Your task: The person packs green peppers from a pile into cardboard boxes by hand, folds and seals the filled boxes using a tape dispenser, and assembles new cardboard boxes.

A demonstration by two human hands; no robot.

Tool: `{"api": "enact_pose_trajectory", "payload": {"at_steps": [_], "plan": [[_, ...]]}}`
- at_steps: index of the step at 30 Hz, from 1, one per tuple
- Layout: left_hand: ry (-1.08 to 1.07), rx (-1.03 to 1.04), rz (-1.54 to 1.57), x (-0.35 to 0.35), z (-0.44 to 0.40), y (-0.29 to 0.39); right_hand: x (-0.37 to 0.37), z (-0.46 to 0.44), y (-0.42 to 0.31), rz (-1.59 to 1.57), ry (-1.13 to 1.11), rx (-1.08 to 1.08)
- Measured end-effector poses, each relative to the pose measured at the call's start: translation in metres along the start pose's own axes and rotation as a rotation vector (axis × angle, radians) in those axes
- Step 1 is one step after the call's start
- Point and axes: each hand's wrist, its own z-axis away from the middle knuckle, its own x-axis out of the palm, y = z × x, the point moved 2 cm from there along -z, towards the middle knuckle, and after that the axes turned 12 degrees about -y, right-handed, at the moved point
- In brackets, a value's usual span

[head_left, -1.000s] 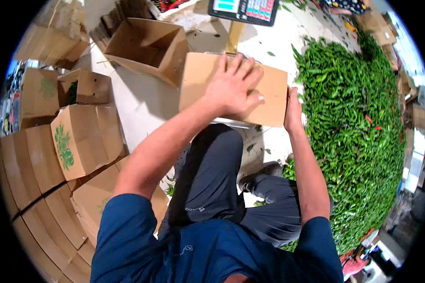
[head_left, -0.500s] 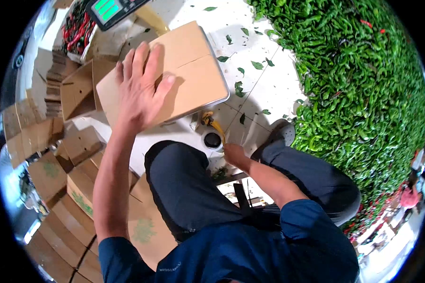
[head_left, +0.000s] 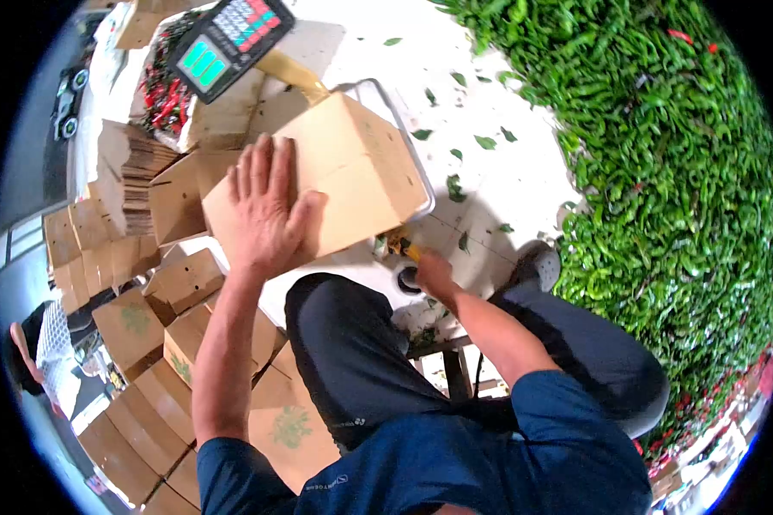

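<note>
A closed cardboard box rests tilted on the metal platform of a scale, whose grey rim shows at its right. My left hand lies flat on the box, fingers stretched out. Below the box's right end, my right hand is closed around the yellow handle of a tool. The tool's far end is partly hidden by the box edge. Beside that hand, a roll with a dark round centre sits near my knees.
Green peppers form a large heap at the right. The scale display stands upper left, near red peppers. Cardboard boxes fill the lower left. Loose leaves lie on the white floor. Another person's arm shows far left.
My right hand left the box's side, went down and took hold of the yellow-handled tool, now raised slightly. My left hand stays on the box. The view has turned.
</note>
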Motion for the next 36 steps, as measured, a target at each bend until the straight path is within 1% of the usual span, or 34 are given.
{"api": "enact_pose_trajectory", "payload": {"at_steps": [3, 6, 8, 11, 12, 13, 15, 17, 18, 19, 21, 22, 23, 25, 26, 28, 30, 32, 33, 36], "plan": [[0.027, 0.024, 0.047, -0.001, 0.001, 0.0, -0.045, 0.018, -0.015, 0.189, -0.34, 0.033], [0.064, 0.038, 0.104, -0.002, 0.004, -0.002, -0.101, 0.044, -0.024, 0.697, -0.595, -0.12], [0.095, 0.039, 0.113, -0.001, 0.003, -0.003, -0.167, 0.074, -0.028, 0.666, -0.536, -0.245], [0.14, 0.045, 0.112, -0.007, 0.009, -0.004, -0.275, 0.131, -0.105, 0.906, -0.635, 0.028], [0.166, 0.053, 0.125, -0.007, 0.011, -0.006, -0.312, 0.163, -0.136, 0.719, -0.479, -0.03], [0.193, 0.06, 0.141, -0.005, 0.012, -0.006, -0.344, 0.188, -0.15, 0.533, -0.327, -0.087], [0.239, 0.061, 0.165, 0.001, 0.012, -0.009, -0.383, 0.22, -0.168, 0.245, -0.111, -0.338], [0.263, 0.073, 0.199, 0.004, 0.013, -0.011, -0.379, 0.229, -0.206, 0.251, 0.19, -0.602], [0.258, 0.08, 0.208, 0.004, 0.014, -0.011, -0.373, 0.224, -0.224, 0.204, 0.252, -0.613], [0.27, 0.095, 0.223, 0.005, 0.015, -0.013, -0.365, 0.218, -0.245, 0.25, 0.332, -0.626], [0.291, 0.124, 0.251, 0.008, 0.017, -0.016, -0.344, 0.187, -0.265, 0.18, 0.376, -0.719], [0.287, 0.144, 0.291, 0.008, 0.017, -0.019, -0.333, 0.164, -0.265, 0.071, 0.33, -0.781], [0.29, 0.148, 0.304, 0.011, 0.016, -0.02, -0.322, 0.152, -0.27, 0.178, 0.358, -0.803], [0.292, 0.159, 0.322, 0.016, 0.014, -0.023, -0.306, 0.127, -0.26, 0.199, 0.384, -0.79], [0.301, 0.18, 0.407, 0.006, 0.021, -0.024, -0.304, 0.122, -0.257, 0.146, 0.349, -0.782], [0.295, 0.17, 0.392, 0.008, 0.02, -0.026, -0.306, 0.119, -0.253, 0.041, 0.282, -0.76], [0.317, 0.181, 0.393, 0.011, 0.018, -0.026, -0.308, 0.12, -0.25, 0.139, 0.33, -0.756], [0.361, 0.252, 0.401, 0.017, 0.014, -0.031, -0.308, 0.126, -0.256, 0.283, 0.392, -0.766], [0.379, 0.285, 0.402, 0.02, 0.013, -0.033, -0.313, 0.12, -0.25, 0.316, 0.387, -0.755], [-0.017, 0.377, 1.224, 0.01, 0.03, -0.039, -0.316, 0.123, -0.258, 0.328, 0.337, -0.761]]}}
